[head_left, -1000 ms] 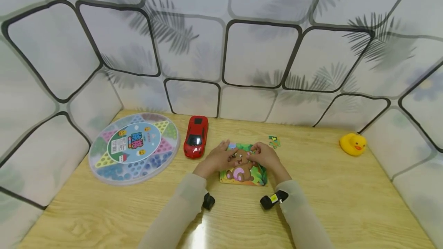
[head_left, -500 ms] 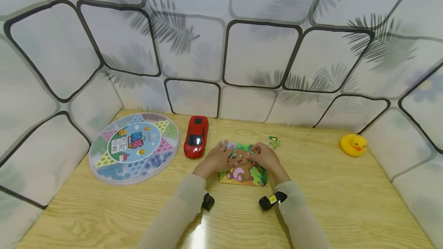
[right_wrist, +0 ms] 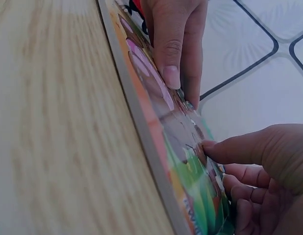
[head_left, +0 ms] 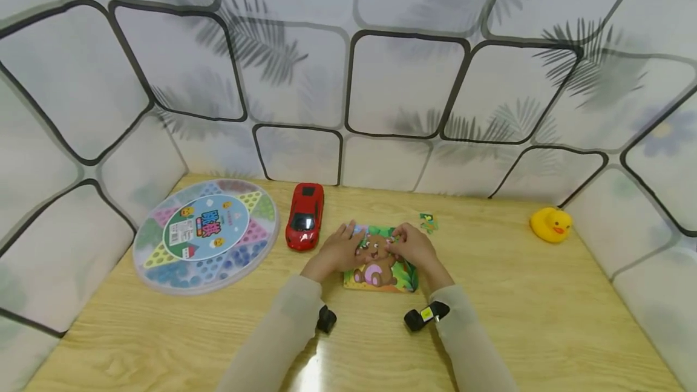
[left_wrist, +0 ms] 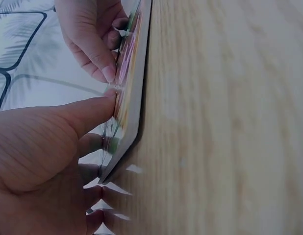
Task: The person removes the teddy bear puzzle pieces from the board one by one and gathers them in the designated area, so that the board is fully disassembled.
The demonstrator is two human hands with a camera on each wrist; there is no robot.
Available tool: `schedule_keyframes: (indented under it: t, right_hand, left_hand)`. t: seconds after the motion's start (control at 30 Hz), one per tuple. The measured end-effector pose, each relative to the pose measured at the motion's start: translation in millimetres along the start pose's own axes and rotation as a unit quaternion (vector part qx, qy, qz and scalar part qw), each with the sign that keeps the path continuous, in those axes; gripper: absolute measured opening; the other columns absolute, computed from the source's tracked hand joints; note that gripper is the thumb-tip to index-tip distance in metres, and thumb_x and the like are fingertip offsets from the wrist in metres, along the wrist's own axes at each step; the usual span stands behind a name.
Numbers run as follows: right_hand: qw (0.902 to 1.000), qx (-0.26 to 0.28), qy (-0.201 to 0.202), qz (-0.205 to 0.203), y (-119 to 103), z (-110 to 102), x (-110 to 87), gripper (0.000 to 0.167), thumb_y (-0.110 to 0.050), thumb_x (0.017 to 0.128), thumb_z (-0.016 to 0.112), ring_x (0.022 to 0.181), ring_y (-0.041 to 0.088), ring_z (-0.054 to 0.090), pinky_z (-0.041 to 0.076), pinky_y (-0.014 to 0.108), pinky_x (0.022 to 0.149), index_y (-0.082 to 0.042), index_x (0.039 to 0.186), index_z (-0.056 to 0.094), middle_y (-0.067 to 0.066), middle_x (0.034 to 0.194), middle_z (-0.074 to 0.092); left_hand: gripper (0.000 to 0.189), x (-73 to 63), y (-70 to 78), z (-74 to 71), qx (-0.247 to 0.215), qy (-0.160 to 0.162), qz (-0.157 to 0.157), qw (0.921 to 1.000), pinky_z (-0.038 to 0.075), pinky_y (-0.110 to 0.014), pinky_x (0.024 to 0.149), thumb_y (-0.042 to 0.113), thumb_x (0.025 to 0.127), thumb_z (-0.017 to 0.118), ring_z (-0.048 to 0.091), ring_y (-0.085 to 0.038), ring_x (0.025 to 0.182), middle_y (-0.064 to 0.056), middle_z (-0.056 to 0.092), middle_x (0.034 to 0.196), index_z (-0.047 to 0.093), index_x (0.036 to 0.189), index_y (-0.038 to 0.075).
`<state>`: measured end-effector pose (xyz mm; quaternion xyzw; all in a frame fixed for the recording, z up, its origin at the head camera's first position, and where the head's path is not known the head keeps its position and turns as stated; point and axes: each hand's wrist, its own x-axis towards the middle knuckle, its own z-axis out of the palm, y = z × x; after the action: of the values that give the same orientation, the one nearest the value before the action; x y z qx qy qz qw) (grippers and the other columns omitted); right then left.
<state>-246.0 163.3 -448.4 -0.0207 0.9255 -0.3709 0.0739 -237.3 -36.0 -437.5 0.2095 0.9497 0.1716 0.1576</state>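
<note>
A bear jigsaw puzzle (head_left: 377,274) in a thin board lies on the wooden table, between both hands. My left hand (head_left: 339,251) rests over its left side with the fingers stretched out, the thumb touching the bear's face. At the upper right, by the bear's ear, my right hand (head_left: 416,247) has its fingers bent and pinches at a puzzle piece with thumb and fingertips; the piece is mostly hidden. In the right wrist view the right thumb (right_wrist: 235,149) lies on the picture. One loose green puzzle piece (head_left: 428,222) lies just beyond the board.
A red toy car (head_left: 305,216) stands left of the puzzle. Farther left lies a round Chinese checkers set (head_left: 207,235). A yellow rubber duck (head_left: 551,224) sits at the far right, near the patterned wall (head_left: 403,89) that encloses the table (head_left: 544,313).
The head view has shifted slightly, so everything sits a little farther left. Both hands stay at the same places on the puzzle.
</note>
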Motion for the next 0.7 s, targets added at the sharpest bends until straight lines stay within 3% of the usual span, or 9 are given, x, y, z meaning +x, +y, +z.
schedule_keyframes:
  t: [0.23,0.47,0.57,0.7]
  right_hand:
    - [0.9992,-0.039,-0.004,-0.002,-8.9,3.8,0.2,0.030,-0.027,0.085,0.070,0.056,0.013,0.052,0.037,0.026,0.051,-0.009,0.104,0.055,0.001,0.072,0.056]
    - [0.9969,-0.072,0.010,-0.030,-2.6,1.3,0.3,0.028,-0.028,0.084,0.072,0.056,0.011,0.055,0.041,0.028,0.056,-0.009,0.099,0.058,-0.003,0.073,0.062]
    - [0.9984,-0.038,0.012,-0.040,2.9,-2.5,1.1,0.024,-0.024,0.084,0.072,0.056,0.009,0.058,0.045,0.026,0.057,-0.007,0.097,0.060,-0.001,0.075,0.062]
    - [0.9972,0.062,-0.018,-0.038,3.6,-5.2,0.6,0.020,-0.014,0.086,0.070,0.054,0.012,0.060,0.051,0.027,0.052,-0.001,0.096,0.057,0.006,0.077,0.060]
  left_hand:
    - [0.070,-1.7,-5.1,-1.5,-0.016,0.006,-0.016,0.9997,0.017,-0.049,0.113,0.040,0.093,0.057,0.010,-0.035,0.143,-0.016,0.010,0.157,0.028,0.150,0.012]
    - [0.070,-0.3,-5.2,3.4,-0.023,-0.001,-0.008,0.9997,0.015,-0.049,0.114,0.041,0.094,0.056,0.008,-0.035,0.143,-0.016,0.009,0.157,0.027,0.150,0.012]
    - [0.070,1.3,-3.3,4.3,-0.028,-0.002,-0.006,0.9996,0.015,-0.049,0.114,0.041,0.094,0.055,0.007,-0.034,0.144,-0.015,0.008,0.157,0.027,0.150,0.012]
    - [0.070,1.6,-1.3,4.2,-0.034,-0.005,-0.008,0.9994,0.014,-0.049,0.114,0.041,0.094,0.056,0.006,-0.034,0.144,-0.015,0.008,0.158,0.026,0.151,0.013]
